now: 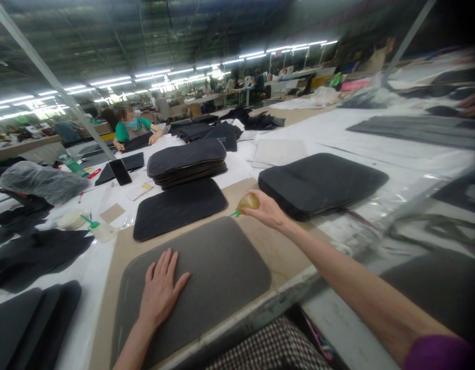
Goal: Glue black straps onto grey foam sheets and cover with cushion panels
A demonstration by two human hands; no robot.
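Note:
My left hand point(160, 288) lies flat with fingers spread on a dark grey rounded panel point(218, 272). In my right hand point(266, 208) is a yellowish squeeze bottle point(248, 204) with a green nozzle, tilted so the tip points at the panel's far edge. Whether glue comes out of it is too small to see. Beyond the panel lies a black rounded piece point(179, 208), apart from both hands. Brown board point(291, 252) shows beneath the panel.
A stack of black panels point(187, 162) stands behind, and a thick black pile point(322, 182) sits to the right. At left are another green-nozzled bottle point(101, 230), a phone point(120, 172) and dark panels point(14, 318). A person in green point(133, 131) works across the table.

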